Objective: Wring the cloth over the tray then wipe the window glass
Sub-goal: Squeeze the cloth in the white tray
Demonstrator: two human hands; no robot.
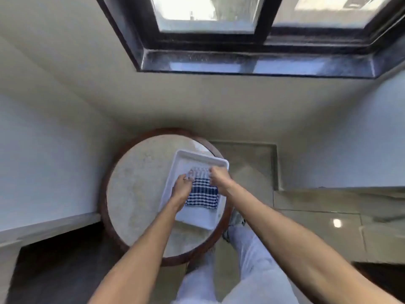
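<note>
A blue-and-white checked cloth [203,194] lies in a white rectangular tray [179,163] on a round table. My left hand [183,188] grips the cloth's left edge and my right hand [219,179] grips its right edge, both closed on the fabric near its far end. The cloth's far part looks lifted and bunched between the hands; its near part rests flat in the tray. The window glass [206,12] is high up at the top of the view, in a dark frame.
The round stone-topped table [133,194] with a dark wooden rim stands against the wall below a dark window sill [252,62]. My legs in light trousers [252,260] stand to the table's right. A second pane [328,9] lies right of the first.
</note>
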